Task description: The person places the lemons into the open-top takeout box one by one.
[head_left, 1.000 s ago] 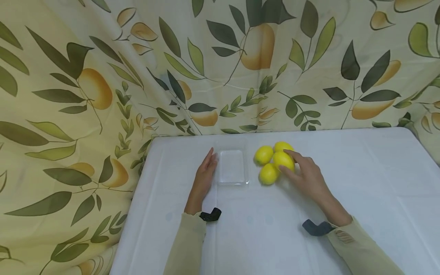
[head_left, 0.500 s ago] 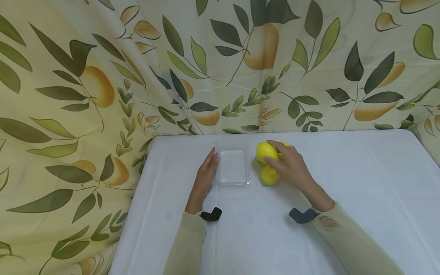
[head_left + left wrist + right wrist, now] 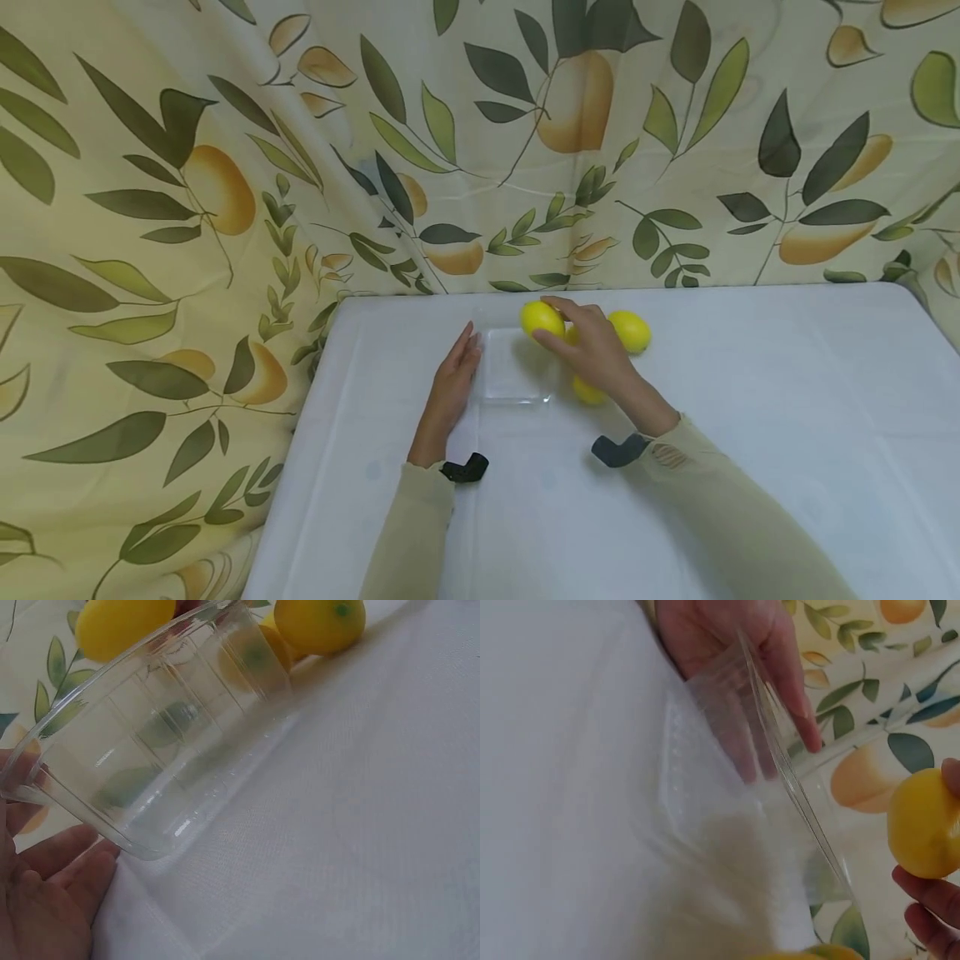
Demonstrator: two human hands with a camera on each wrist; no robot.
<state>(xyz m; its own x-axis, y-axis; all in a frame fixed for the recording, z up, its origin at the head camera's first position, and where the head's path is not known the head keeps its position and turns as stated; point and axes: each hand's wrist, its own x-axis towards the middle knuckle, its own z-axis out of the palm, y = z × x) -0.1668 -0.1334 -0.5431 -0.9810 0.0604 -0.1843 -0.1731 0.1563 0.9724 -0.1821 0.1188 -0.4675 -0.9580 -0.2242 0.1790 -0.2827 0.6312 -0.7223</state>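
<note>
One lemon [image 3: 538, 317] is what we see held in the right grip [image 3: 592, 340], thumb on the near side and fingertips on the far side, raised clear of the counter [image 3: 750, 467] near the far right corner of the clear plastic box [image 3: 504, 367]. We cannot tell whether it is wholly within the line of the rim. If the pinch loosened there, we judge the fruit could strike the edge and roll away outside, since it is round and only fingertips and thumb seem to hold it. Left of the box, the left grip [image 3: 453, 375] pinches nothing: its fingers lie nearly straight along the wall, so we would expect light steadying at best. The box looks thin and light, so a knock from fruit or knuckles could skid or tip it. Just right of it, three more lemons [image 3: 632, 332] rest on the counter, partly screened by the right grip; a low wrist could brush them and set them rolling. Behind all this we see a leaf-printed cloth [image 3: 573, 108] hanging beyond the counter's far edge.
</note>
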